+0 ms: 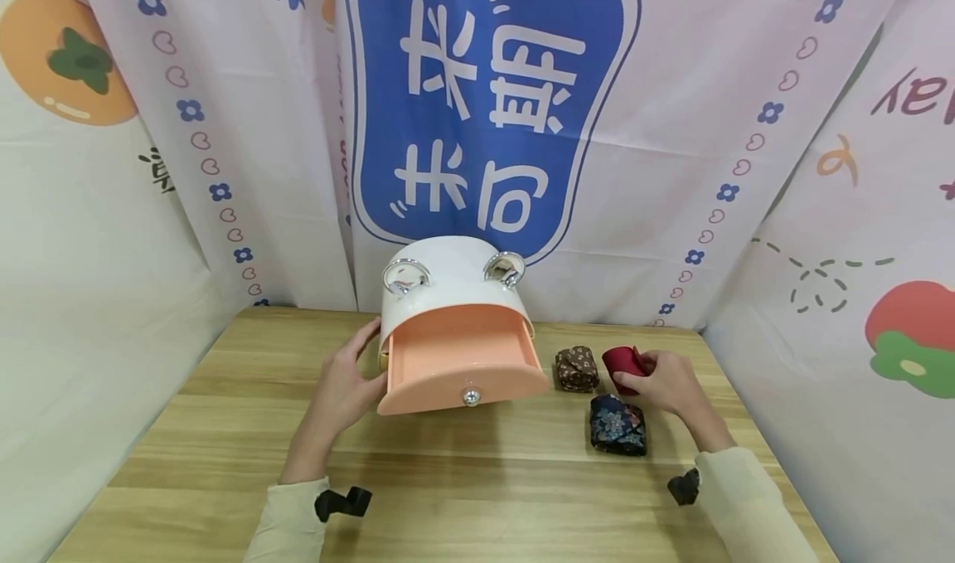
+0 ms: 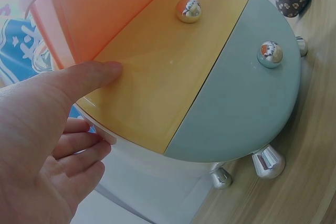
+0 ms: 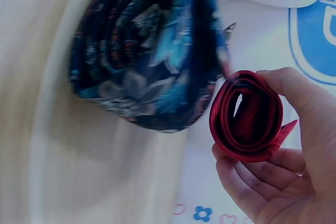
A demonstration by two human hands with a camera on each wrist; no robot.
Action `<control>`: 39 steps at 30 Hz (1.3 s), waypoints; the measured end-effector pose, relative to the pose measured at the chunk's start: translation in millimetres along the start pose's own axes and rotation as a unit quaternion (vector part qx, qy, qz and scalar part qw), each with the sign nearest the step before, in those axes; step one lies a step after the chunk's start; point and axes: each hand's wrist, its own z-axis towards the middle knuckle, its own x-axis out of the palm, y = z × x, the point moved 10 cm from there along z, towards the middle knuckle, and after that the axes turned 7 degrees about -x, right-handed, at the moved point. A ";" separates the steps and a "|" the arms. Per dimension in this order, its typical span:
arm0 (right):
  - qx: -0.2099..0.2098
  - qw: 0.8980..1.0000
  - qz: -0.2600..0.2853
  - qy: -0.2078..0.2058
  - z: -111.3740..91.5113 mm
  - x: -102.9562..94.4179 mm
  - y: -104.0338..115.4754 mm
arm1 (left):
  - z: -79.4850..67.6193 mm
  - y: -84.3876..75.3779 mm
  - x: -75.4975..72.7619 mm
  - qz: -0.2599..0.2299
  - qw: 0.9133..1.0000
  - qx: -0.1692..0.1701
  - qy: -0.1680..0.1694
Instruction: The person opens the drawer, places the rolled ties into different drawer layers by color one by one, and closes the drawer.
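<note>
Gripping red tie roll (image 1: 622, 362) beside drawer (image 1: 462, 364)

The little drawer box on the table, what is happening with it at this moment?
A person sits at a wooden table with a small white drawer box. The top orange drawer is pulled out. The left hand rests against the left side of the box, thumb on the yellow drawer below. The right hand holds a rolled red tie. A brown rolled tie and a dark blue flowered one lie on the table right of the box.
</note>
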 end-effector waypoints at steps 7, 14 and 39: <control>-0.027 1.000 0.006 -0.002 4.0 -20.5 24.4 | -0.5 0.1 -0.4 0.006 1.000 -0.006 0.001; -0.066 0.998 0.003 -0.014 6.2 -40.8 49.3 | -1.0 0.1 -0.4 0.002 1.000 -0.008 0.002; -0.160 0.984 0.048 0.063 8.8 -75.1 172.3 | -0.9 2.1 -1.6 0.003 1.000 -0.013 -0.001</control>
